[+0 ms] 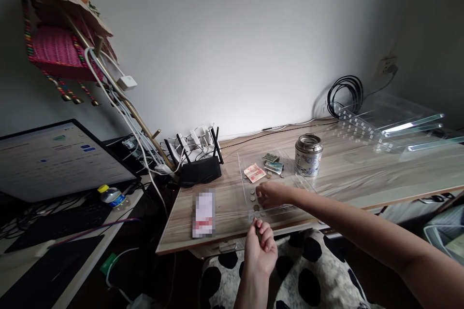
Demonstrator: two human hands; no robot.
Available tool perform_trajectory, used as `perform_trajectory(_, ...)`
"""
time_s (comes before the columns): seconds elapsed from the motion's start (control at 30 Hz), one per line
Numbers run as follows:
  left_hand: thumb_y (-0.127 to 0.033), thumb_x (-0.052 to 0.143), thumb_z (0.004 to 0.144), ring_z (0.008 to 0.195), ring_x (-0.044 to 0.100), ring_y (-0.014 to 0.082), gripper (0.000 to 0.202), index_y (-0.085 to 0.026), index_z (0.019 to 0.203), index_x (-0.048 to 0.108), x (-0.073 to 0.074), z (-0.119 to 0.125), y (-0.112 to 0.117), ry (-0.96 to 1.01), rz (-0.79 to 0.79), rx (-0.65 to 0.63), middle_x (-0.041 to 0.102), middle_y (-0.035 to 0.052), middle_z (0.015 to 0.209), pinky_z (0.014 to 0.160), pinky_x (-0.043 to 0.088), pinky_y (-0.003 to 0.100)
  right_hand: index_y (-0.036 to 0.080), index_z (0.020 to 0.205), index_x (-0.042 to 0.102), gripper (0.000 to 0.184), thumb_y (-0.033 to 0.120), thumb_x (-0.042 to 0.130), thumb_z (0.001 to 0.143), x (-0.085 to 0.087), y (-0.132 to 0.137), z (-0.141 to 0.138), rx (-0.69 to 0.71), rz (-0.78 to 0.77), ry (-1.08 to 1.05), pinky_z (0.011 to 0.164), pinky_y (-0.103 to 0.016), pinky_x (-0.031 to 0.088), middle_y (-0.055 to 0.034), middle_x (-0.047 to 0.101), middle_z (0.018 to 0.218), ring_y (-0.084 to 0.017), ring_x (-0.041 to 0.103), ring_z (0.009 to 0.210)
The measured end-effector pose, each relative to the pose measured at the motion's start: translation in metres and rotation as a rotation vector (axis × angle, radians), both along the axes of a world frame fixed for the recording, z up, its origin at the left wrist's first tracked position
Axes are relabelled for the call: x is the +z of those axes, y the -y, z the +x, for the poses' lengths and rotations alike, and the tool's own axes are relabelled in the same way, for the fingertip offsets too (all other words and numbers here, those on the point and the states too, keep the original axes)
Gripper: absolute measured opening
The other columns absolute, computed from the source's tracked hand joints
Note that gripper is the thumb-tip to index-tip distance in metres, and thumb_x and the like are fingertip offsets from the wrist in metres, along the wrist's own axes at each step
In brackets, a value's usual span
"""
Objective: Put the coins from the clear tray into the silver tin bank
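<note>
My right hand reaches over a clear plastic sheet or shallow tray on the desk. Its fingers are bent down and drawn together at the surface, their tips partly hidden. Close to them lie several loose coins. My left hand is palm up at the desk's front edge, fingers curled round something small and dark that I cannot make out. Farther back on the plastic are a reddish banknote, a folded green banknote and another crumpled note.
A patterned metal tin stands right of the notes. Left are a blurred-out flat item and a black router. Clear acrylic pieces and a coiled black cable occupy the right side. A laptop screen and bottle are far left.
</note>
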State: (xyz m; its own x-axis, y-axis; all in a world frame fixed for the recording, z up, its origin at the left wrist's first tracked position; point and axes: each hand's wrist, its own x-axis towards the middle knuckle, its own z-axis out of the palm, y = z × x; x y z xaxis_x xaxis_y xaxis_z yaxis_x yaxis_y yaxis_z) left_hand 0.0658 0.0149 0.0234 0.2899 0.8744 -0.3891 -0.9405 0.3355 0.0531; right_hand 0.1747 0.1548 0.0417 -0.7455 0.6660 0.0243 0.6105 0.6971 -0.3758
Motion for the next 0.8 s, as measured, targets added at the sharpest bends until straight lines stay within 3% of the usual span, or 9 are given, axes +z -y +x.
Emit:
perform_trajectory(0.07,-0.022,0.035,0.083,0.03,0.021,0.0012,0.028,-0.014,0.058,0.045,-0.002,-0.002,0.001,-0.02,-0.022,-0.011,0.032,-0.0059,0.048,0.025,0.018,0.013,0.015,0.076,0.061,0.021,0.021,0.059,0.056,-0.011,-0.003,-0.003,-0.011,-0.006,0.03,0.051,-0.019,0.032,-0.0024,0.062,0.071,-0.011,0.05,0.061)
perform_trajectory(0.17,-0.015,0.038,0.08,0.038,0.037,0.0013,0.019,-0.011,0.067,0.052,0.001,-0.001,0.001,-0.072,-0.072,-0.011,0.044,-0.002,0.055,0.034,0.034,0.011,0.014,0.069,0.061,0.014,0.018,0.057,0.057,-0.009,0.001,-0.001,-0.056,-0.081,0.005,0.048,-0.018,0.031,-0.0013,0.061,0.065,-0.01,0.049,0.057)
perform_trajectory(0.27,-0.012,0.041,0.077,0.07,0.058,0.0101,0.018,-0.008,0.081,0.057,0.008,0.005,-0.002,-0.122,-0.072,-0.016,0.059,0.0088,0.077,0.059,0.049,0.019,0.014,0.073,0.06,0.015,0.021,0.058,0.06,0.015,0.013,0.009,-0.044,-0.175,-0.139,0.049,-0.018,0.033,-0.0011,0.061,0.067,-0.009,0.049,0.057)
perform_trajectory(0.37,-0.017,0.042,0.078,0.092,0.056,0.0199,0.02,-0.006,0.082,0.059,0.012,0.012,-0.006,-0.114,-0.04,-0.035,0.059,0.0157,0.09,0.072,0.049,0.029,0.013,0.08,0.06,0.022,0.031,0.055,0.067,0.042,0.027,0.023,0.094,-0.299,-0.233,0.051,-0.019,0.036,-0.0018,0.061,0.071,-0.01,0.052,0.06)
perform_trajectory(0.47,-0.015,0.042,0.078,0.079,0.058,0.0148,0.018,-0.006,0.076,0.057,0.01,0.017,-0.009,-0.077,-0.077,-0.063,0.059,0.0122,0.08,0.063,0.049,0.022,0.014,0.081,0.062,0.022,0.03,0.053,0.07,0.054,0.026,0.044,0.101,-0.242,-0.178,0.054,-0.02,0.037,-0.003,0.062,0.072,-0.01,0.053,0.062)
perform_trajectory(0.53,-0.015,0.041,0.079,0.057,0.054,0.0062,0.017,-0.008,0.071,0.055,0.005,0.017,-0.01,-0.034,-0.072,-0.111,0.055,0.0051,0.066,0.047,0.044,0.013,0.015,0.076,0.063,0.015,0.024,0.057,0.065,0.049,0.014,0.063,-0.035,-0.115,-0.057,0.055,-0.021,0.036,-0.0031,0.062,0.071,-0.012,0.054,0.062)
perform_trajectory(0.6,-0.016,0.041,0.079,0.04,0.04,0.0011,0.018,-0.01,0.066,0.051,0.0,0.016,-0.008,0.012,-0.036,-0.142,0.045,-0.0021,0.054,0.035,0.033,0.01,0.017,0.071,0.063,0.015,0.02,0.063,0.056,0.038,-0.001,0.08,-0.162,-0.048,0.104,0.054,-0.022,0.035,-0.0027,0.063,0.069,-0.014,0.054,0.063)
perform_trajectory(0.7,-0.017,0.04,0.08,0.034,0.029,-0.0003,0.021,-0.012,0.061,0.047,-0.004,0.014,-0.005,0.057,-0.029,-0.137,0.034,-0.0064,0.048,0.033,0.028,0.009,0.019,0.077,0.063,0.02,0.027,0.063,0.059,0.019,-0.014,0.09,-0.191,-0.056,0.135,0.053,-0.021,0.034,-0.0022,0.063,0.072,-0.014,0.055,0.062)
perform_trajectory(0.8,-0.017,0.041,0.08,0.036,0.029,0.0,0.02,-0.012,0.062,0.047,-0.004,0.015,-0.003,0.021,-0.092,-0.134,0.034,-0.0069,0.049,0.042,0.039,0.011,0.02,0.086,0.062,0.025,0.036,0.055,0.068,0.001,-0.012,0.073,-0.161,-0.065,0.04,0.053,-0.02,0.034,-0.0018,0.064,0.076,-0.011,0.054,0.059)
